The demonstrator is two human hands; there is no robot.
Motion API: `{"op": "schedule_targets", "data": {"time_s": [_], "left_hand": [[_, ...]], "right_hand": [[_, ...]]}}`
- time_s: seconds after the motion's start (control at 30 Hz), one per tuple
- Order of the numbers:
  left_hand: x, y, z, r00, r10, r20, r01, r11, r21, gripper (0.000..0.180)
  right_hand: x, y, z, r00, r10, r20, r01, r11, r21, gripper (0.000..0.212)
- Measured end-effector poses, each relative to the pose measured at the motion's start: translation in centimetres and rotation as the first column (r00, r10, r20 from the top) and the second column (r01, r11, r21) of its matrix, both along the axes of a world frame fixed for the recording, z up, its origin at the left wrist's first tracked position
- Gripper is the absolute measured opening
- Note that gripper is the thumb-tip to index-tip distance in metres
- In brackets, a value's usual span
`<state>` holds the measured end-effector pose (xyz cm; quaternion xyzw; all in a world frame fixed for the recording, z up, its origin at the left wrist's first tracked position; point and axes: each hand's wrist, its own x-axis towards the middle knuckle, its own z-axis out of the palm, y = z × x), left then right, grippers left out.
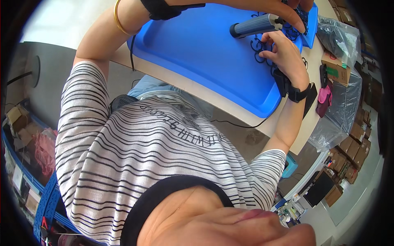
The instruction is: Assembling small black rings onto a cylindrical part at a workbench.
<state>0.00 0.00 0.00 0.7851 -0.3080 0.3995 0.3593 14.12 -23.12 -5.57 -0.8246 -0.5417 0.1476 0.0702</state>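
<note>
Hands work over a blue tray (205,53) on the worktop (230,108); my left hand (283,10), at the picture's top edge, is closed around a grey ribbed-handled tool (256,25), its tip just beside small black ring-shaped parts (262,47); my right hand (285,55) rests on those parts, fingers curled, though whether it pinches one I cannot tell. Beyond my right hand lie a clear plastic bag (338,35) and a small cardboard box (336,69).

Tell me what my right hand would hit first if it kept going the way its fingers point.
Probably the black rings on the blue tray, at the fingertips of the right hand; beyond them, the grey tool handle. Depth is unclear.
</note>
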Motion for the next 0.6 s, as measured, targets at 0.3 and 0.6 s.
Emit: {"op": "schedule_targets", "data": {"time_s": [0.3,0.6], "left_hand": [[-0.1,-0.1,0.5,0.970,0.031,-0.240,-0.036,0.999,-0.016,0.035],[0.0,-0.1,1.0,0.955,0.098,-0.278,-0.089,0.995,0.046,0.029]], "right_hand": [[0.1,0.4,0.3,0.979,-0.142,-0.143,0.128,0.986,-0.103,0.037],[1.6,-1.6,3.3,0.976,-0.066,-0.206,0.076,0.996,0.041,0.021]]}}
